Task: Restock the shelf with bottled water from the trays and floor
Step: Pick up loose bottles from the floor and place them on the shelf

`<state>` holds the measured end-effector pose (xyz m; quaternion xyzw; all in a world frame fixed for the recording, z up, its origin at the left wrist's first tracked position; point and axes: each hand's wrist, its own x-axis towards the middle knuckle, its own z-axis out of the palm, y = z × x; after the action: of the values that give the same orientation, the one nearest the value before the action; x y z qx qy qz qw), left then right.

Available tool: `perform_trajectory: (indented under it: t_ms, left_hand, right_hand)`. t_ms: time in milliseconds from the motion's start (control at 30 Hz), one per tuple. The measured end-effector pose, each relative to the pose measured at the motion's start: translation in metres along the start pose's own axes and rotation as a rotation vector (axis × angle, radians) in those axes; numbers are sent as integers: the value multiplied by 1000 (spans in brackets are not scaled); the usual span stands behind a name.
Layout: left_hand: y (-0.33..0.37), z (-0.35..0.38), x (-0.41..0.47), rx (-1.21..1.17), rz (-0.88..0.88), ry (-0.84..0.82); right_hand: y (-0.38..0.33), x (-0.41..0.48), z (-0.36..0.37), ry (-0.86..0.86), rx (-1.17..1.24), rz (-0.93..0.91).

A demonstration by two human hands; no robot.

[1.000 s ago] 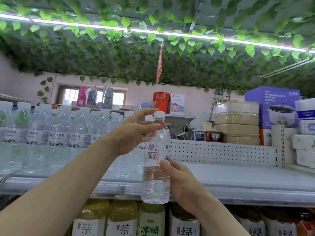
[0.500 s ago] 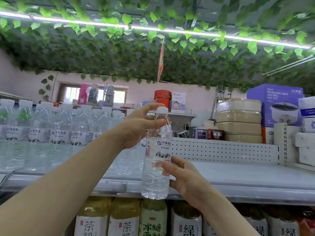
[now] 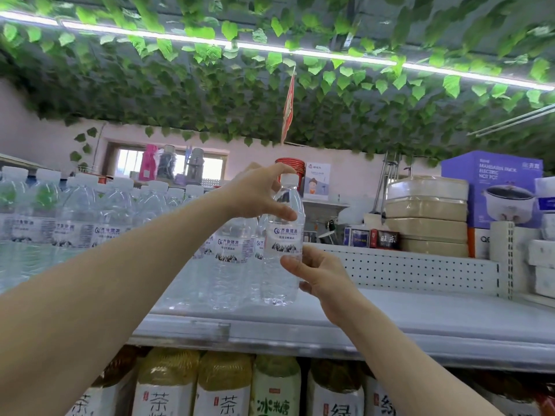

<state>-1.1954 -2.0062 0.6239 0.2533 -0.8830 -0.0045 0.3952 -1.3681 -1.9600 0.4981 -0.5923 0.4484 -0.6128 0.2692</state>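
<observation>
A clear water bottle [image 3: 282, 250] with a white cap and a white-blue label stands upright on the grey top shelf [image 3: 405, 319], at the right end of a row of several like bottles [image 3: 90, 223]. My left hand [image 3: 255, 195] grips its neck and shoulder from the left. My right hand [image 3: 318, 274] holds its lower body from the right, fingers around it. The bottle's base rests on or just above the shelf; I cannot tell which.
The shelf to the right of the bottle is bare up to a perforated back panel [image 3: 420, 268]. Stacked beige containers [image 3: 426, 214] and a purple hot-pot box [image 3: 492, 187] stand behind. Tea bottles [image 3: 222, 388] fill the shelf below.
Both hands have carried the bottle forward and up, from in front of the shelf edge onto the shelf beside the row. The label has turned to face me.
</observation>
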Motion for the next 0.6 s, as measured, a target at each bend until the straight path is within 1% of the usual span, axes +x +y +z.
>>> perform_trajectory:
  t_ms: [233, 600]
  left_hand:
    - [-22, 4, 5, 167, 5, -19]
    - [-49, 12, 1, 272, 4, -14]
  right_hand:
    - [14, 13, 19, 18, -19, 34]
    - [35, 22, 21, -43, -106, 34]
